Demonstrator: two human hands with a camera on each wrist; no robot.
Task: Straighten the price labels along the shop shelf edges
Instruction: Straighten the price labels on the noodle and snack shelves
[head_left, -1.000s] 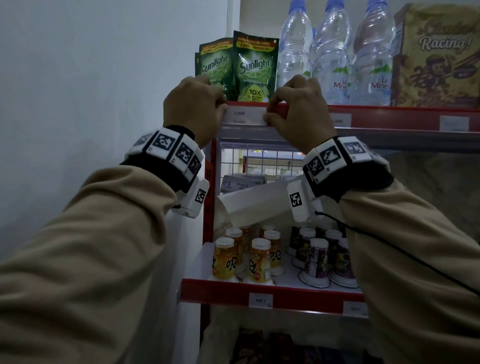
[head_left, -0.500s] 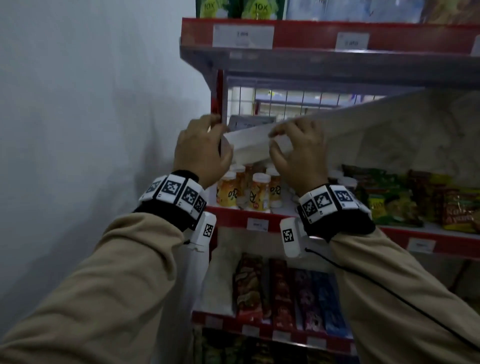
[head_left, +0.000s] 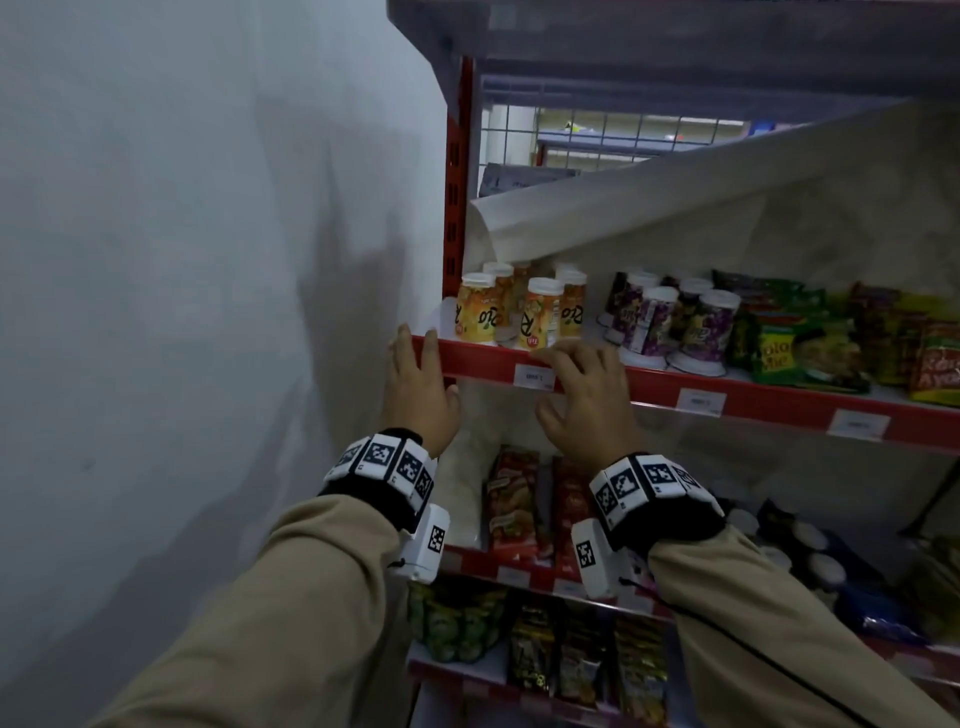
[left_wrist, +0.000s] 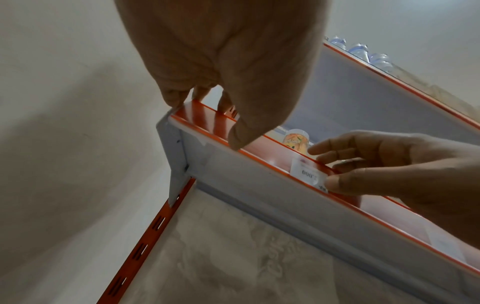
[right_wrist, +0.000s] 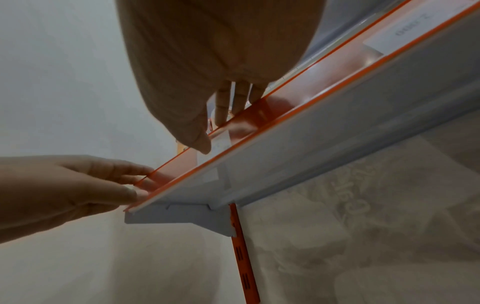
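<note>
On the second shelf, the red shelf edge (head_left: 483, 361) runs from about 9 o'clock toward 3 o'clock across the head view, dropping slightly to the right. The price label (head_left: 534, 375) sits in that strip just below the orange drink bottles (head_left: 519, 312), and its long axis lies along the strip.

The right hand (head_left: 587, 405) is the nearer one. In the left wrist view its thumb touches the label's right end while the straight fingers reach over the top lip of the strip, so the label lies at the hand's 9 o'clock, directly beside the thumb. It looks like a light pinch across the strip, not a closed grip (whether the fingers press the label itself cannot be told).

The left hand (head_left: 418, 384) is at the strip's left corner, fingers straight over the top edge and thumb on the lower edge, holding nothing. The label lies at its 3 o'clock, apart from it.

More price labels (head_left: 701, 401) sit further along at 3 o'clock. The coming move probably slides or levels the label along the strip's line.
</note>
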